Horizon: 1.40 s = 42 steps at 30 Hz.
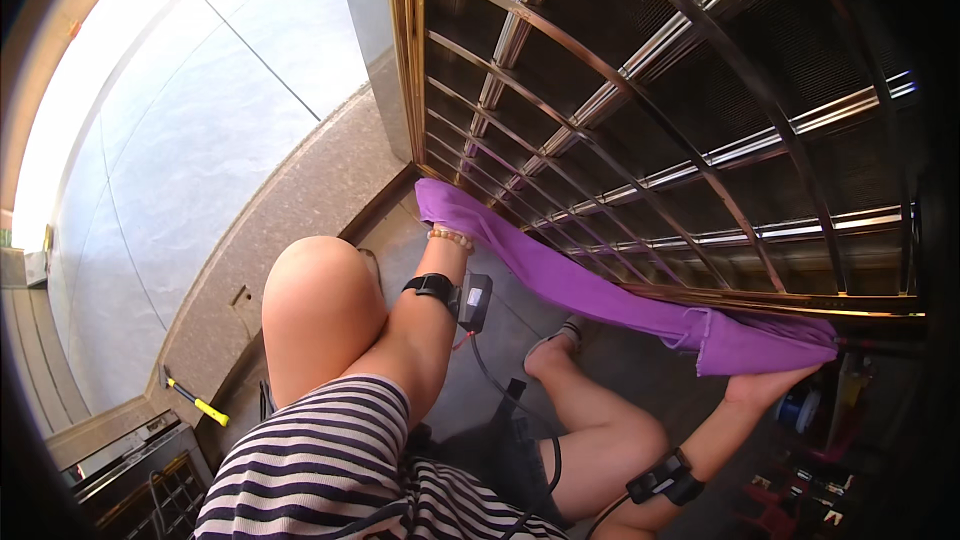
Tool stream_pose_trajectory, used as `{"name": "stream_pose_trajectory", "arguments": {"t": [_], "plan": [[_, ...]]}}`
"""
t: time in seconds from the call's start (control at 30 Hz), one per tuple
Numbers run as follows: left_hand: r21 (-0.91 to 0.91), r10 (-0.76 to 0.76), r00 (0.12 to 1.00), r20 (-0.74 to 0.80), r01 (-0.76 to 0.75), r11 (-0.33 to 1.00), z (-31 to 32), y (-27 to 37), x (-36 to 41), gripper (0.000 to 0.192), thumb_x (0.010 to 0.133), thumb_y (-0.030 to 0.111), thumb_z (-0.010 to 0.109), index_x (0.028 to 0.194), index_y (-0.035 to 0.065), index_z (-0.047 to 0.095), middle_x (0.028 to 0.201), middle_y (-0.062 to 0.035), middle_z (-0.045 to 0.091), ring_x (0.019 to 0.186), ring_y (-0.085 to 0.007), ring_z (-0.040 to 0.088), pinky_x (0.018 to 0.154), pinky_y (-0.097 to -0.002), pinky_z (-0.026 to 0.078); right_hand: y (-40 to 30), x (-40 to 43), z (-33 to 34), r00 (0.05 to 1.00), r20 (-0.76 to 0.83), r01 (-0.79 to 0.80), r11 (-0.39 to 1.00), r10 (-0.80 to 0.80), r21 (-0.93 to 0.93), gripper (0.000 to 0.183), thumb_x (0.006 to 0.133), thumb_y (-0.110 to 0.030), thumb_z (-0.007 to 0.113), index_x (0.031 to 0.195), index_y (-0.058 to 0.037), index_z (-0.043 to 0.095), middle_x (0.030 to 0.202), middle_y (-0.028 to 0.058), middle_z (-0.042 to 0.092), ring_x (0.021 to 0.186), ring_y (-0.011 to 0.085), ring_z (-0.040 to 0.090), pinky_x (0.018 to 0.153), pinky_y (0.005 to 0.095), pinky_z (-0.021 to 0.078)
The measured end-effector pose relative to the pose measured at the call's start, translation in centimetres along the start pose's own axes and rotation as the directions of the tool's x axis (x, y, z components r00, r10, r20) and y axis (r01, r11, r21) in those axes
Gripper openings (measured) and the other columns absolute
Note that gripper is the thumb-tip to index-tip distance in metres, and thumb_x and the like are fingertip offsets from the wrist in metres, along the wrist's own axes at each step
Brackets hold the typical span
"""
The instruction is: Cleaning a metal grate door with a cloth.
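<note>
A long purple cloth stretches along the bottom of a metal lattice door or gate. Its left end covers my left hand, which lies under the fabric beside the frame's lower corner; a bead bracelet shows at the wrist. At the cloth's right end my right hand reaches into or under the fabric, close to the frame's lower right corner. The fingers of both hands are hidden by the cloth. A black device is strapped to each forearm.
A yellow-handled hammer lies at the left by the stone sill. A dark metal rack or case stands at the lower left. Red clamps or tools and a blue spool are at the lower right. My bent knees flank the floor.
</note>
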<state>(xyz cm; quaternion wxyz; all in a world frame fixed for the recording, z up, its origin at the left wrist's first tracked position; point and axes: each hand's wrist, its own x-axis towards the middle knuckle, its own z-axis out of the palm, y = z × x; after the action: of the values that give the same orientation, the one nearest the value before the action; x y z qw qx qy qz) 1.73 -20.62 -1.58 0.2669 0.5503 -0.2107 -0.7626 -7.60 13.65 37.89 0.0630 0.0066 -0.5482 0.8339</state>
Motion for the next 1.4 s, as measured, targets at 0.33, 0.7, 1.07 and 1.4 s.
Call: {"name": "stream_pose_trajectory", "arguments": {"t": [0.33, 0.7, 1.07, 1.4], "plan": [[0.028, 0.187, 0.980, -0.063, -0.185, 0.982, -1.9, 7.7, 4.1, 0.064, 0.083, 0.063, 0.045, 0.126, 0.0178, 0.056, 0.127, -0.0012, 0.054, 0.107, -0.0215, 0.051, 0.089, -0.0393, 0.040, 0.8, -0.6, 1.9, 0.994, -0.104, 0.037, 0.999, -0.039, -0.023, 0.072, 0.092, -0.066, 0.032, 0.143, -0.0149, 0.034, 0.141, 0.0106, 0.041, 0.130, 0.0306, 0.040, 0.110, 0.0509, 0.0289], [0.060, -0.022, 0.997, -0.079, 0.026, 0.998, -0.6, -1.0, 2.1, 0.061, 0.084, 0.059, 0.046, 0.127, 0.0167, 0.056, 0.127, -0.0015, 0.054, 0.108, -0.0215, 0.051, 0.090, -0.0386, 0.039, 0.5, -0.1, 1.8, 0.989, -0.134, 0.060, 0.997, -0.067, -0.057, 0.072, 0.092, -0.066, 0.033, 0.140, -0.0126, 0.036, 0.142, 0.0106, 0.039, 0.132, 0.0306, 0.037, 0.111, 0.0527, 0.0267], [0.157, -0.475, 0.880, 0.005, 0.468, 0.870, 3.5, -16.2, -8.6, 0.058, 0.085, 0.055, 0.047, 0.127, 0.0156, 0.055, 0.128, -0.0018, 0.054, 0.108, -0.0214, 0.051, 0.092, -0.0378, 0.039, -0.3, -0.5, 1.3, 0.986, -0.158, 0.051, 0.998, -0.055, -0.027, 0.064, 0.096, -0.059, 0.032, 0.141, -0.0142, 0.036, 0.140, 0.0070, 0.042, 0.129, 0.0266, 0.040, 0.110, 0.0457, 0.0301], [0.227, -0.531, 0.844, 0.074, 0.505, 0.833, 3.9, -20.4, -13.0, 0.056, 0.086, 0.052, 0.047, 0.127, 0.0145, 0.055, 0.128, -0.0021, 0.054, 0.109, -0.0213, 0.051, 0.093, -0.0372, 0.039, -0.1, -0.9, 1.3, 0.993, -0.117, 0.016, 1.000, -0.018, -0.018, 0.071, 0.093, -0.063, 0.034, 0.142, -0.0119, 0.034, 0.142, 0.0086, 0.040, 0.130, 0.0284, 0.039, 0.110, 0.0469, 0.0297]]}}
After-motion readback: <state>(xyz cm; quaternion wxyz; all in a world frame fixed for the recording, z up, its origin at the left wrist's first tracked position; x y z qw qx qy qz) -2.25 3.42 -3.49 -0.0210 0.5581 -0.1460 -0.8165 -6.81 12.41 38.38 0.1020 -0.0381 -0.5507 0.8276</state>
